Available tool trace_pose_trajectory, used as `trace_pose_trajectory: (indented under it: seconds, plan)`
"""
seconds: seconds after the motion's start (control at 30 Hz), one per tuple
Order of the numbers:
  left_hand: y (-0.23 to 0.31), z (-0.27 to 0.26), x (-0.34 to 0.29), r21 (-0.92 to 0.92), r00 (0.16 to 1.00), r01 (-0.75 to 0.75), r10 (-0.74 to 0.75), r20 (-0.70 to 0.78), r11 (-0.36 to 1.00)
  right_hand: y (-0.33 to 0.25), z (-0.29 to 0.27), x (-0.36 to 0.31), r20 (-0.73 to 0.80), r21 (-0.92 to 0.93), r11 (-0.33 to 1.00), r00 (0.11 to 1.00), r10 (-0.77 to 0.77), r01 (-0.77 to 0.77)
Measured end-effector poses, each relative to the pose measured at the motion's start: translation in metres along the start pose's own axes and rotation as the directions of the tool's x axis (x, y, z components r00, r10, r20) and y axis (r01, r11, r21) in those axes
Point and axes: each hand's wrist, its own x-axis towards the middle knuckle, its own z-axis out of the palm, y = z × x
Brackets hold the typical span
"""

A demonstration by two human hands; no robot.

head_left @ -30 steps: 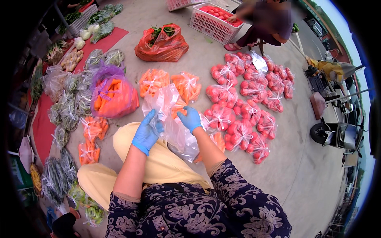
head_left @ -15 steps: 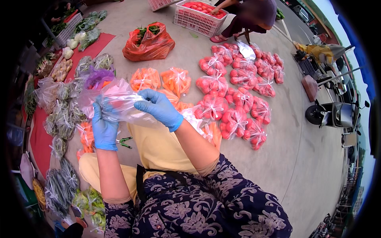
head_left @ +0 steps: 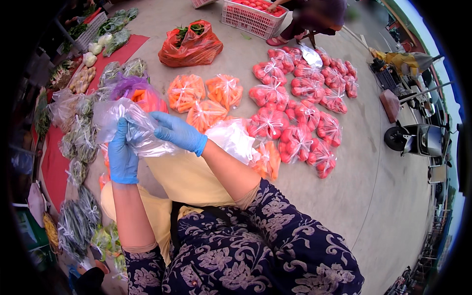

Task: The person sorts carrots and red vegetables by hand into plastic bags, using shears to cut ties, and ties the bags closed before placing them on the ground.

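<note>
A thin clear plastic bag [head_left: 142, 130] is stretched between my two hands, and it looks unfilled. In its left side my left hand [head_left: 124, 152], in a blue glove, has its fingers closed on the film. The gloved right hand [head_left: 179, 132] pinches the bag's right side. Just beyond it lies a purple and red bag with carrots [head_left: 142, 96]. Tied clear bags of carrots [head_left: 186, 92] sit ahead of my right hand. A heap of white plastic bags [head_left: 231, 140] rests by my right forearm, next to another carrot bag [head_left: 268, 160].
Tied bags of tomatoes [head_left: 268, 123] cover the ground to the right. A red bag of greens [head_left: 191, 44] stands ahead, near a crate of tomatoes [head_left: 253, 19] where a person sits. Bagged greens [head_left: 81, 140] line the red cloth [head_left: 51, 164] at left. A scooter [head_left: 415, 140] is parked far right.
Both hands have moved a little left and down in the picture with the clear bag. The surroundings have shifted slightly right as the view turned. The green-handled snips have gone out of sight.
</note>
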Motion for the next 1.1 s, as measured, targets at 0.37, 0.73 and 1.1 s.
trace_pose_trajectory:
  seconds: [0.37, 0.73, 1.1]
  plan:
    - [-0.088, 0.074, 0.054, -0.166, 0.966, 0.239, -0.217, 0.139, 0.957, 0.104, -0.154, -0.137, -0.775, -0.462, 0.314, 0.549, 0.311, -0.83]
    - [0.001, -0.071, 0.032, -0.073, 0.994, 0.101, -0.103, -0.03, 0.992, -0.002, -0.057, 0.025, 0.142, 0.957, 0.238, 0.984, 0.106, -0.164]
    - [-0.015, -0.207, -0.01, -0.203, 0.852, 0.039, -0.139, -0.505, 0.978, 0.066, 0.06, 0.025, 0.315, 0.85, 0.194, 0.768, 0.557, -0.49]
